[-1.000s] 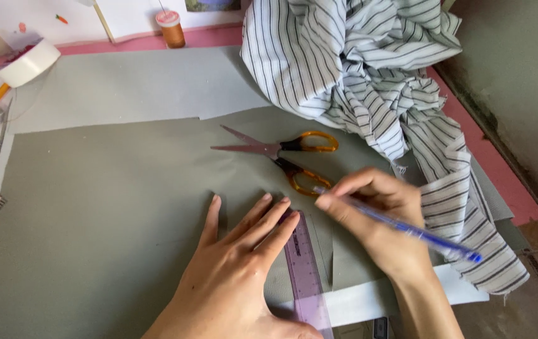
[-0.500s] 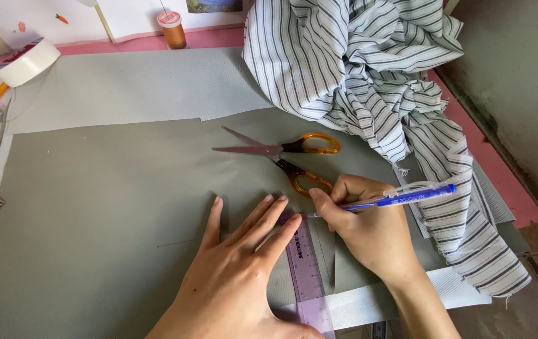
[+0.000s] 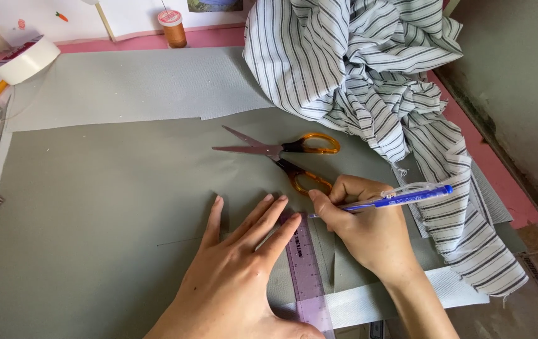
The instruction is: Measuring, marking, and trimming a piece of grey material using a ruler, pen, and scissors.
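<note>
My left hand [image 3: 237,279] lies flat, fingers spread, pinning the purple ruler [image 3: 304,270] to the grey fabric [image 3: 106,201]. My right hand [image 3: 369,232], at its 3 o'clock, grips a blue pen [image 3: 388,199]; orange-handled scissors [image 3: 287,157] lie at 12.

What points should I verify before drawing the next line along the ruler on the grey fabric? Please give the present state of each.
1. Left hand flat on the ruler: ok.
2. Right hand holds the blue pen: ok.
3. Pen tip at the ruler's edge: ok.
4. Grey fabric smooth under the ruler: ok.
5. Scissors lie open near the right hand: not ok.
6. Ruler aligned with a mark: cannot tell.
</note>
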